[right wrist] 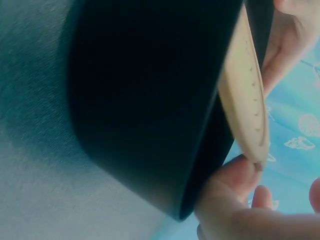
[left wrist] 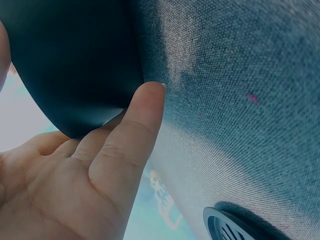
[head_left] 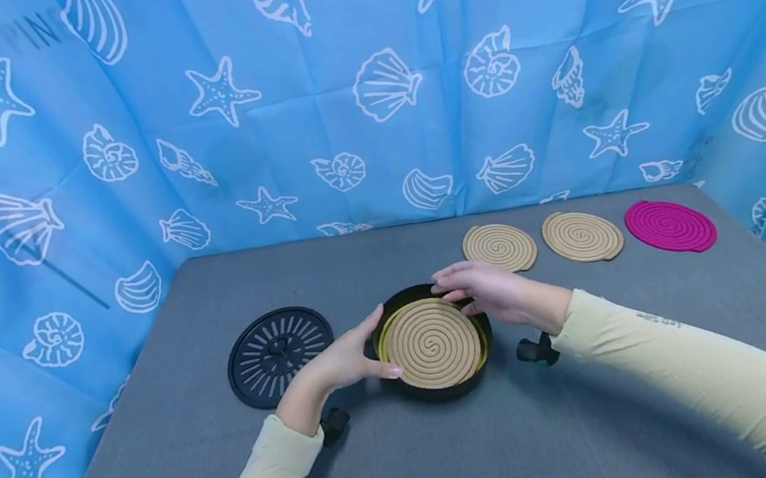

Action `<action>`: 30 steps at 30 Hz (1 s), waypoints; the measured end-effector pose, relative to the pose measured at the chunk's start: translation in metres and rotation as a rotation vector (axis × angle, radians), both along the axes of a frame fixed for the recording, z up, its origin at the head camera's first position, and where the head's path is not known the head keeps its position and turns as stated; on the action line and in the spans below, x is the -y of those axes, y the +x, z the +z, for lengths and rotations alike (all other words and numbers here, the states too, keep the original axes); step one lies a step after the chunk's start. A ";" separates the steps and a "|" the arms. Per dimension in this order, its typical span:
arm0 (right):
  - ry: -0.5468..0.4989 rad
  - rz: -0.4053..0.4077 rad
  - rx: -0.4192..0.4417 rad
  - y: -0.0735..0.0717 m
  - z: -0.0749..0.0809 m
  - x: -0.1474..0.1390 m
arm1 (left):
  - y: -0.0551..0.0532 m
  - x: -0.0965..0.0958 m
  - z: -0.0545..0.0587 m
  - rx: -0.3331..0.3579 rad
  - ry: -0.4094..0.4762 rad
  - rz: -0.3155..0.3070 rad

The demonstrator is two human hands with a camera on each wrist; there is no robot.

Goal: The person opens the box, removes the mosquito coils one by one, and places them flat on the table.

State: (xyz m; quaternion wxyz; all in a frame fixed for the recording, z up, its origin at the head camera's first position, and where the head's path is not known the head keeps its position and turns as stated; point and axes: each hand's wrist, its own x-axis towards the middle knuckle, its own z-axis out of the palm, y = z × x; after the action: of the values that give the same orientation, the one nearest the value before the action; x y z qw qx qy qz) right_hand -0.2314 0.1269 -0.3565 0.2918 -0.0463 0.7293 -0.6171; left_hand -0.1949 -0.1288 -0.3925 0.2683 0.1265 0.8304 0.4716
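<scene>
A tan spiral mosquito coil (head_left: 433, 344) lies at the mouth of a round black coil holder (head_left: 447, 393), with a yellow edge showing round it. My left hand (head_left: 335, 363) grips the holder's left side; in the left wrist view its fingers (left wrist: 142, 115) lie along the dark outer wall. At the far right rim is my right hand (head_left: 491, 293), pinching the coil's edge. Seen from the right wrist, the coil (right wrist: 245, 95) stands tilted above the holder's rim, its end touching a fingertip. The holder's inside is mostly hidden.
Left of the holder lies a black slotted lid (head_left: 281, 356) with a central knob. Two tan coils (head_left: 500, 247) and a magenta coil (head_left: 670, 225) lie along the back right of the grey table (head_left: 421, 469). A blue shell-patterned curtain (head_left: 331, 112) hangs behind.
</scene>
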 end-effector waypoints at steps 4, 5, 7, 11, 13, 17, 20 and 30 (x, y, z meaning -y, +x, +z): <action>-0.029 0.005 -0.001 -0.001 0.001 0.003 | 0.000 0.001 0.001 0.005 0.009 -0.005; -0.029 0.012 -0.003 -0.001 0.002 0.004 | 0.000 0.000 0.001 0.007 0.012 -0.006; -0.011 0.029 -0.012 -0.001 0.002 0.006 | 0.000 0.000 0.002 0.009 0.018 -0.008; 0.068 0.072 -0.051 0.000 0.002 0.008 | 0.000 0.000 0.002 0.009 0.017 -0.008; 0.121 0.097 -0.098 0.001 0.002 0.009 | 0.000 0.000 0.002 0.011 0.016 -0.006; 0.224 0.158 -0.197 0.002 0.004 0.009 | 0.001 0.000 0.002 0.006 0.005 -0.001; 0.291 0.207 -0.243 0.002 0.008 0.009 | 0.001 0.000 0.001 -0.001 -0.008 0.009; 0.283 0.227 -0.159 -0.001 0.015 0.003 | 0.000 0.000 -0.002 -0.014 -0.016 0.003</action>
State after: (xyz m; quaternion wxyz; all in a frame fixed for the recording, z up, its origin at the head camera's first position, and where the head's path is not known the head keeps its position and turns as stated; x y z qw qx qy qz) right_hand -0.2324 0.1237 -0.3417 0.3046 -0.1352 0.8198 -0.4658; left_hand -0.1945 -0.1286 -0.3944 0.2628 0.1264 0.8362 0.4644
